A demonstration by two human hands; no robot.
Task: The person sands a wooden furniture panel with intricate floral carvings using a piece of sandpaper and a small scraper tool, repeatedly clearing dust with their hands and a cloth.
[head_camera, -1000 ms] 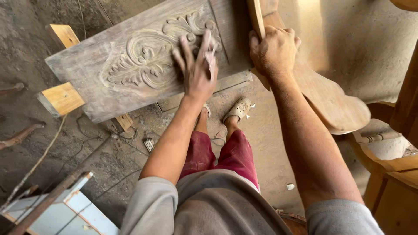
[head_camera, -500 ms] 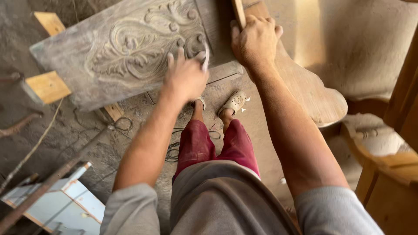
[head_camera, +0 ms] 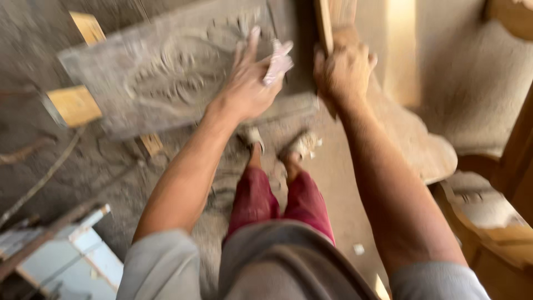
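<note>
A grey carved wooden panel (head_camera: 161, 78) with a leafy scroll relief rests tilted on the dusty floor; the view is blurred. My left hand (head_camera: 247, 89) is over the panel's right part, fingers partly spread, and pinches a small pale folded piece (head_camera: 276, 62), perhaps sandpaper. My right hand (head_camera: 344, 69) is closed around the edge of an upright light wooden board (head_camera: 325, 22) just right of the panel. My legs in red trousers and my sandalled feet (head_camera: 300, 147) show below the hands.
Pale wooden blocks (head_camera: 75, 105) stick out from under the panel at the left. A curved wooden cutout (head_camera: 422, 144) lies at the right, with brown furniture frame parts (head_camera: 499, 222) beyond it. A light blue and white frame (head_camera: 66, 255) sits at the lower left.
My left hand has lifted from lying flat on the carving and now holds the pale piece near the panel's right end. The view has swung and blurred. My right hand keeps its grip.
</note>
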